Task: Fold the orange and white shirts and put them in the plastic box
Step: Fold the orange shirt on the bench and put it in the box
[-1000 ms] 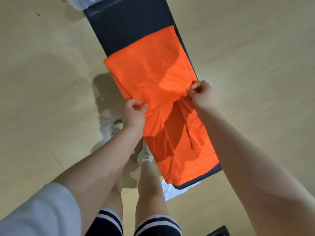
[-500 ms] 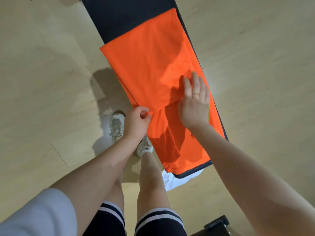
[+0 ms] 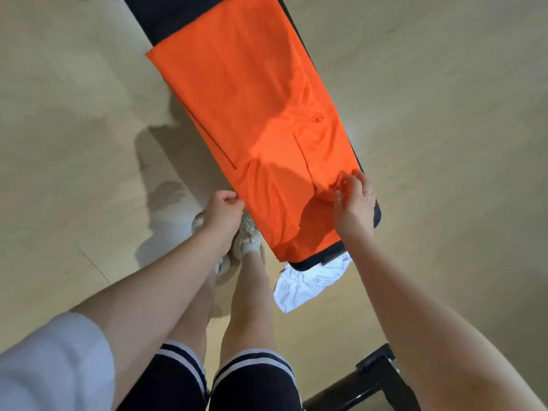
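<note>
bright orange fabric shirt [image 3: 252,120]: lying flat along the narrow dark padded surface [image 3: 166,13]. right hand [image 3: 354,203] pinching its near right edge. left hand [image 3: 222,210] curling at its near left edge; grip unclear. crumpled white shirt [image 3: 305,284] lying on the pale wooden floor [image 3: 444,114] beneath the surface's near end.

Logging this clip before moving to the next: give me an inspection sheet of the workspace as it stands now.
Surface: dark bench, mostly covered by cloth.
Job's things: orange shirt laid along the bench, partly folded; white shirt on the floor at the bench's near end; plastic box not in view.
Clutter: nothing seen.
Hands: left hand pinches the shirt's left edge; right hand pinches cloth near its right edge.
Cables: nothing seen.
Surroundings: pale wood floor; black frame at lower right.
</note>
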The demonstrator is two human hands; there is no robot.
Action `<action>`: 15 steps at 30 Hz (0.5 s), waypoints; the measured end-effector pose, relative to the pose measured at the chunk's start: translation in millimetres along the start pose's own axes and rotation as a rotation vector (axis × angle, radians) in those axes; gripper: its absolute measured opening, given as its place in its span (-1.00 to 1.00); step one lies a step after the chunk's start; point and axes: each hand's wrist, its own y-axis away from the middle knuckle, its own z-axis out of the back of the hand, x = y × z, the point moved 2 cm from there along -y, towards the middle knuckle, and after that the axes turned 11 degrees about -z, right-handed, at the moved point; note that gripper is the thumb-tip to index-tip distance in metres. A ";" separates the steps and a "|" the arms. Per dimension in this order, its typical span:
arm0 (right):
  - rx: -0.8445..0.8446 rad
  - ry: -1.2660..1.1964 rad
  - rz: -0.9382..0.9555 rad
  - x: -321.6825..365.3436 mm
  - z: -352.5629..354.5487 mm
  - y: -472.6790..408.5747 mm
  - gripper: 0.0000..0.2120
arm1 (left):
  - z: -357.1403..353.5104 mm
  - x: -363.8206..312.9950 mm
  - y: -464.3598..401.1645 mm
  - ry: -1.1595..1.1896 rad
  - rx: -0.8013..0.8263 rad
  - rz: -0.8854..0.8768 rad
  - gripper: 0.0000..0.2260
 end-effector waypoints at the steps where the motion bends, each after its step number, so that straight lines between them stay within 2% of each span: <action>1: -0.027 -0.033 -0.085 -7.1 5.1 6.1 -0.63 | -4.2 7.9 9.5 0.030 0.029 0.064 -0.71; 5: -0.102 -0.145 -0.203 -33.7 21.3 23.6 -0.71 | -26.6 35.9 39.5 0.069 0.102 0.156 -0.62; 11: -0.146 -0.144 -0.269 -68.7 11.2 0.2 -0.79 | -58.2 68.5 48.4 0.130 0.018 0.129 -0.70; 14: -0.169 -0.210 -0.235 -76.4 2.7 -18.2 -0.79 | -68.5 87.2 48.8 0.143 0.068 0.140 -0.83; 15: -0.176 -0.230 -0.230 -78.2 1.6 -21.8 -0.76 | -71.7 91.9 51.2 0.172 0.087 0.153 -0.79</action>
